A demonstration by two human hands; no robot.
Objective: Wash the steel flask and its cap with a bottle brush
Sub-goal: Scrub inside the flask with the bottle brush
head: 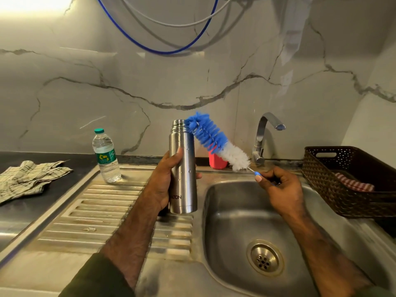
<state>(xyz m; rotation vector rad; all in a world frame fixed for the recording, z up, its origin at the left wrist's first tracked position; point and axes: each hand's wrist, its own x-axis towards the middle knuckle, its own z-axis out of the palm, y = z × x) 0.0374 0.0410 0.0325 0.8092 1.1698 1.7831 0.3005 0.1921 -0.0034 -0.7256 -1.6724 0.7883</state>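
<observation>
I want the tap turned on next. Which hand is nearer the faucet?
Right. The right hand holds the brush handle just below the faucet; the left hand grips the flask farther left.

a home kitchen: steel sink, tap, marble backsplash.

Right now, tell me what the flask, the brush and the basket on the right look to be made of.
Flask: brushed stainless steel, going by its grey satin sheen and soft reflections, held in the left hand.
Brush: blue and white bristles, probably synthetic, on a thin twisted wire stem, held in the right hand.
Basket: dark brown, weave-patterned with moulded cutouts; likely plastic, not real cane.
</observation>
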